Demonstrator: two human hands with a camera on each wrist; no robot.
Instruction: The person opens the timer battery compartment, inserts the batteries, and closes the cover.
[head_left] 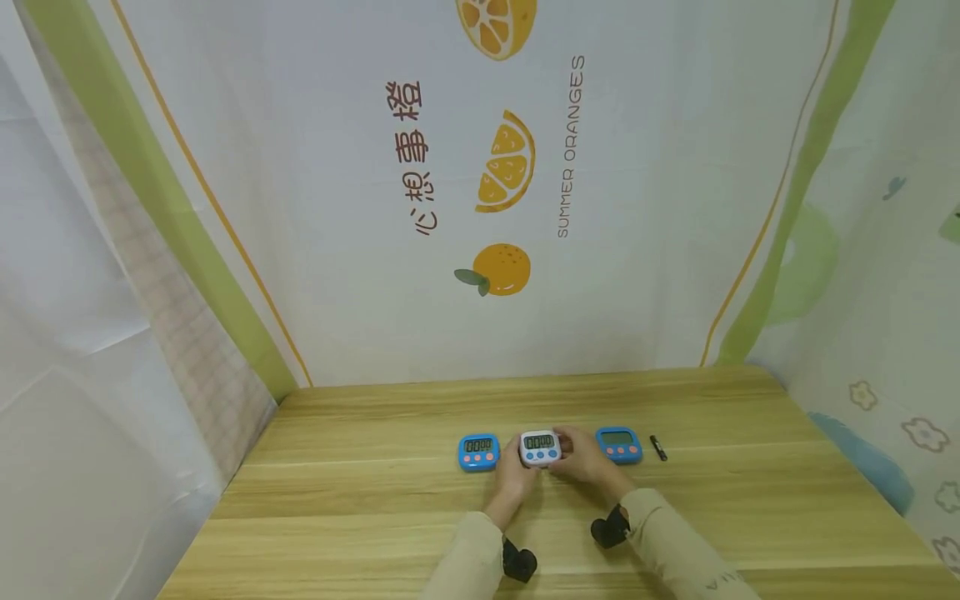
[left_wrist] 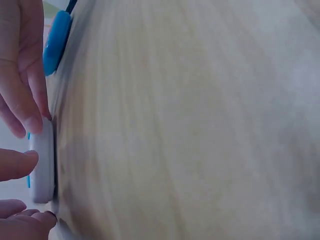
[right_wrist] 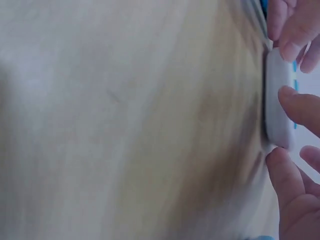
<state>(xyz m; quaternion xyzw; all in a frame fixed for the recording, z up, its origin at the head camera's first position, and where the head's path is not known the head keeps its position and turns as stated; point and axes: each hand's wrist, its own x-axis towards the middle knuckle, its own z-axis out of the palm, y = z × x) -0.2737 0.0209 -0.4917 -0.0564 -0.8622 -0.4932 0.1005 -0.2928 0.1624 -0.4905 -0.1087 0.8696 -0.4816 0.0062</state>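
Note:
A white digital timer [head_left: 541, 448] with blue buttons and a lit display lies between the two hands on the wooden table. From its left side, the left hand [head_left: 514, 471] holds it with thumb and fingers around the edge. The right hand [head_left: 581, 457] grips the opposite side, its thumb at the timer's front edge. In the left wrist view the white timer [left_wrist: 42, 165] appears side-on, low against the tabletop. A thumb [right_wrist: 300, 106] touches its pale casing in the right wrist view. The farther fingers are partly hidden in the head view.
To the left lies a blue timer [head_left: 478, 452] with pink buttons and a lit display. Another blue timer [head_left: 618, 445], its screen blank, lies right of the hands, beside a small black marker [head_left: 658, 447]. A printed curtain [head_left: 637, 317] hangs behind the table [head_left: 360, 492].

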